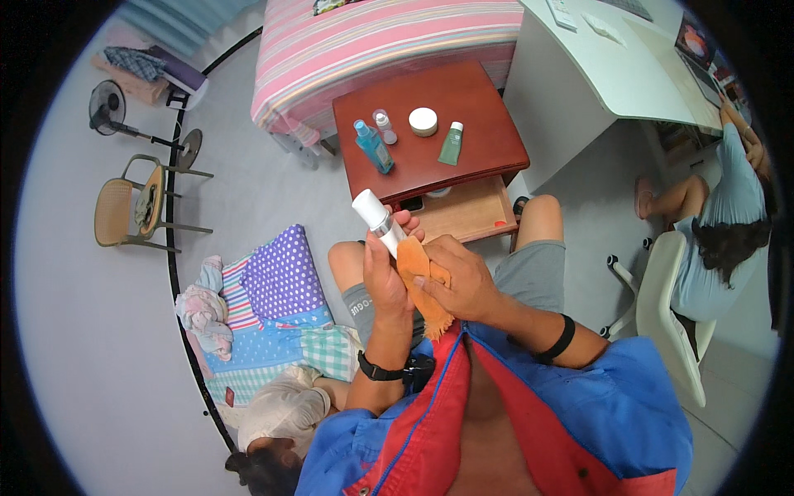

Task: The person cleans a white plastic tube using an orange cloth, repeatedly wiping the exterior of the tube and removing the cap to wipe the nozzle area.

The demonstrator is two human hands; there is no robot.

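A white cosmetic bottle (373,211) with a silver collar is held tilted in my left hand (386,273), its capped end pointing away from me. My right hand (459,276) grips an orange cloth (414,266) and presses it against the bottle's lower end, which the cloth partly hides. Just beyond my hands stands a reddish-brown wooden cabinet (434,87). On its top are a blue pump bottle (374,149), a small clear-capped bottle (384,127), a round jar with a white lid (423,121) and a green tube (451,144).
Below the cabinet top, a drawer (471,214) is pulled out and holds a few items. A bed with striped cover (384,43) lies behind. To the right are a white desk (633,68) and a person seated on a chair (660,310). At left, another person sits by folded bedding (282,279).
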